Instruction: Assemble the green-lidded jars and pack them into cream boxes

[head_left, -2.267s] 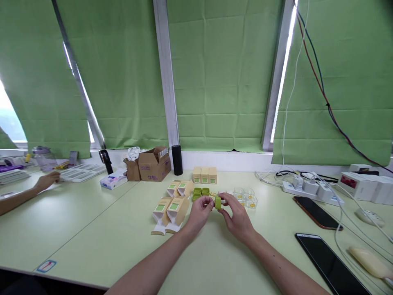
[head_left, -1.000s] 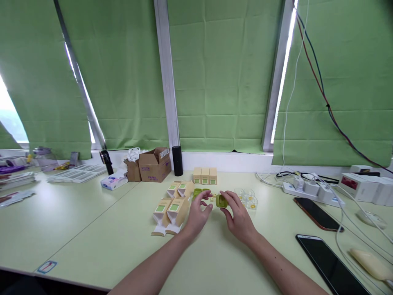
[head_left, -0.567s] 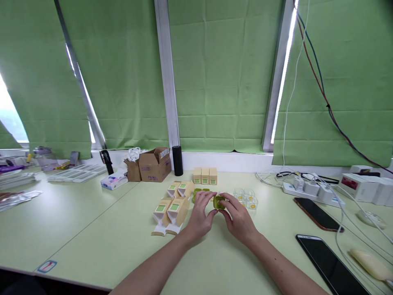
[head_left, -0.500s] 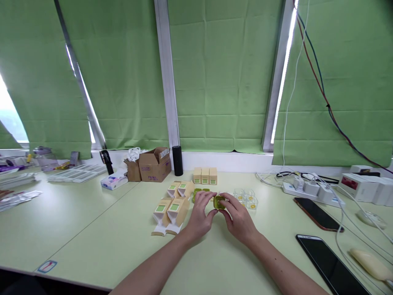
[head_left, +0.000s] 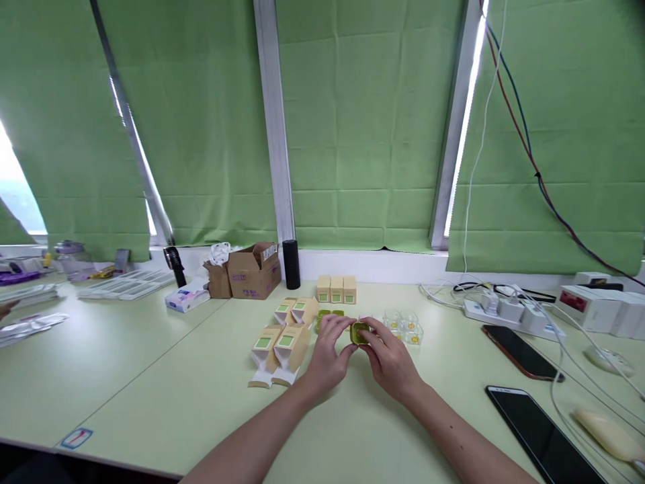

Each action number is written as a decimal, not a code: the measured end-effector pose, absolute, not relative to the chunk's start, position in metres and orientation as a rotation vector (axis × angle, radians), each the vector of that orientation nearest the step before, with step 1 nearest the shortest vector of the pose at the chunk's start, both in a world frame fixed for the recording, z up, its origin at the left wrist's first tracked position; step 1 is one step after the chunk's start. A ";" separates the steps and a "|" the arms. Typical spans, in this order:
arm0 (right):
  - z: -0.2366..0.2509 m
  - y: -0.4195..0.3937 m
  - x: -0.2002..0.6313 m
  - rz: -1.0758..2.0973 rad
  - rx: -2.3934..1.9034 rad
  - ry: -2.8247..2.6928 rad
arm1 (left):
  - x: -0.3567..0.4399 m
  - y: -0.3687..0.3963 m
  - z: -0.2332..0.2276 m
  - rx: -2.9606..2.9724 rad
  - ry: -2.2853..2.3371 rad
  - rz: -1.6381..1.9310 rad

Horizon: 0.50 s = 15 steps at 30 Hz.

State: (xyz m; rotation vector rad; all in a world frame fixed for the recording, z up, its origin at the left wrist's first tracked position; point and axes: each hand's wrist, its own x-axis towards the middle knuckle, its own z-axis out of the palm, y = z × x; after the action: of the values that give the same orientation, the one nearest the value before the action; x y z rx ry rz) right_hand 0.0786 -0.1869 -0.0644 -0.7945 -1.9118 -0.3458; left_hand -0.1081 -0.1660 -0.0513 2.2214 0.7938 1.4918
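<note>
Between my two hands sits a small olive-green square container point(head_left: 359, 333), held just above the table. The fingers and thumb of my left hand point(head_left: 327, 356) pinch its left side. My right hand point(head_left: 394, 359) closes on its right side, with fingertips reaching over the top. Behind my left fingers, similar green pieces point(head_left: 322, 313) are partly hidden. Clear plastic cups with yellow centres point(head_left: 413, 334) stand beyond my right hand. To the left are several beige cartons with open flaps point(head_left: 285, 341), and three closed small boxes point(head_left: 336, 289) stand in a row behind.
A brown cardboard box point(head_left: 254, 272) and a black cylinder point(head_left: 291, 263) stand at the back. On the right lie two phones point(head_left: 524, 351), a power strip point(head_left: 508, 313) and loose white cables. Another person's hand point(head_left: 7, 308) shows at the far left edge.
My hands and the green container stay almost in place. Another person's hand has come into view at the far left edge.
</note>
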 end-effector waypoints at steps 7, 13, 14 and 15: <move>-0.061 -0.189 0.076 -0.335 -0.807 -1.929 | -0.108 -0.167 -0.052 2.228 0.807 1.508; -0.060 -0.189 0.075 -0.322 -0.792 -1.935 | -0.109 -0.167 -0.052 2.230 0.804 1.506; -0.061 -0.188 0.076 -0.316 -0.790 -1.937 | -0.109 -0.167 -0.053 2.230 0.806 1.506; -0.061 -0.188 0.076 -0.312 -0.789 -1.937 | -0.109 -0.166 -0.053 2.229 0.808 1.504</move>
State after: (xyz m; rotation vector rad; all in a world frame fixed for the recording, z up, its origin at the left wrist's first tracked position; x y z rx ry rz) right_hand 0.0762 -0.1879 -0.0613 -0.7891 -1.9368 -0.3122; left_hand -0.1093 -0.1664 -0.0528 2.2287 0.8077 1.5040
